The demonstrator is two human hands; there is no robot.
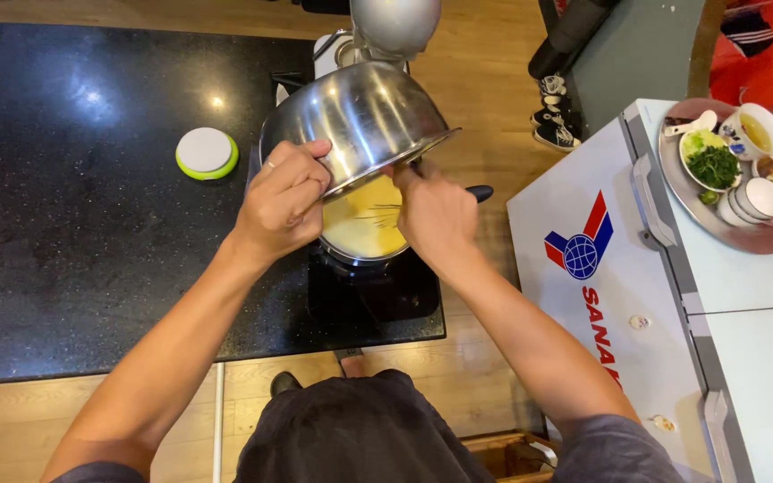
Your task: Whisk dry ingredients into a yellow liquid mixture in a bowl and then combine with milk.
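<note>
The left hand reaches forward with the forearm stretched up from the lower left, wrist bent slightly inward, and its fingers curl closed around the rim of a steel mixing bowl, which it holds tipped steeply on edge so the open mouth faces down toward a pan below. The pan sits on a dark burner plate at the right edge of the black stone counter, and a pool of yellow batter covers its bottom. The right hand comes in from the lower right, forearm angled across the gap beside the counter, knuckles up, fingers shut on what looks like a whisk, though the hand hides most of its handle; thin wires show over the batter. The pan's black handle pokes out past the right hand. A round white lid with a green rim lies well apart to the left.
</note>
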